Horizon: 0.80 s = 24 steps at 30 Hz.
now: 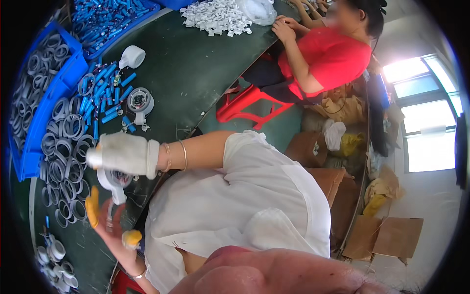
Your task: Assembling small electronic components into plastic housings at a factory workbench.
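Note:
My right hand [122, 153], in a white glove, reaches over the dark green table. Its fingers are bunched together and their tips are blurred, so what they hold is hidden. Just below it lies a white round housing [113, 185] with a short handle and inner parts showing, partly covered by the glove. My left hand [115, 228], with yellow covers on a finger and the thumb, is beside the handle. Its fingers are spread, and I cannot tell whether any touch the handle. Grey rings [63, 166] lie in a heap beyond both hands.
Blue cylindrical cells [105, 93] lie loose near another round housing [140, 102]. A blue bin [66, 66] holds grey rings. White small parts [215, 17] are piled farther along. A co-worker in red [328, 59] sits by a red stool [252, 105]. White housings [58, 250] lie at lower left.

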{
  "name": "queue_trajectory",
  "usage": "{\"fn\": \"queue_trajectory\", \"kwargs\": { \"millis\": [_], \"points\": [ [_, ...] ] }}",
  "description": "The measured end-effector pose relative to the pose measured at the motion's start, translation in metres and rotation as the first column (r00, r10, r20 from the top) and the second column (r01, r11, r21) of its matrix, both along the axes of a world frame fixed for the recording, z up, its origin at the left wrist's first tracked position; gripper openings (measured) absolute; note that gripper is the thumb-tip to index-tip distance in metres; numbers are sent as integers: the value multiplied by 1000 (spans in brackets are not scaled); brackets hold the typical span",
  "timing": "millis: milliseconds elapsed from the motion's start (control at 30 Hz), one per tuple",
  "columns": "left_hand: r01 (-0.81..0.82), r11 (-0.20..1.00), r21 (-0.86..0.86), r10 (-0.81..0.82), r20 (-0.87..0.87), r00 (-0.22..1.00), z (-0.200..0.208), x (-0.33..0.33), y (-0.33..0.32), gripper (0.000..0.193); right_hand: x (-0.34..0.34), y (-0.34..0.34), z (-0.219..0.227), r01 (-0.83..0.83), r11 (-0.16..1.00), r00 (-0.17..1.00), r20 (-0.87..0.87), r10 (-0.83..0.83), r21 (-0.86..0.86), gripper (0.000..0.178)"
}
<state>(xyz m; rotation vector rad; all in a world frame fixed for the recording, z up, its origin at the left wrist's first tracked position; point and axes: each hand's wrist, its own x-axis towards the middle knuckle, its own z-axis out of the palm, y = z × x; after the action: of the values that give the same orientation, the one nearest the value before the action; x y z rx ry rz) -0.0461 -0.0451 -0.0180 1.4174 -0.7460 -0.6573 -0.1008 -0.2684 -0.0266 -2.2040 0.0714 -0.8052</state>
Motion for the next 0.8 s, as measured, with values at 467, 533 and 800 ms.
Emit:
{"fn": "queue_trajectory", "kwargs": {
  "millis": [467, 533, 800],
  "points": [
    [-145, 989, -30, 144, -38, 989, 6, 22, 2, 29, -64, -32, 19, 7, 902, 978, -186, -96, -432, 17],
    [-193, 980, 39, 195, -62, 979, 4, 21, 2, 34, -59, -75, 1, 102, 989, 967, -223, -124, -108, 18],
    [-275, 960, 50, 278, -76, 958, 1, 33, -1, 33, -61, -93, 43, 289, 951, 946, -185, -267, 106, 30]
  ]
}}
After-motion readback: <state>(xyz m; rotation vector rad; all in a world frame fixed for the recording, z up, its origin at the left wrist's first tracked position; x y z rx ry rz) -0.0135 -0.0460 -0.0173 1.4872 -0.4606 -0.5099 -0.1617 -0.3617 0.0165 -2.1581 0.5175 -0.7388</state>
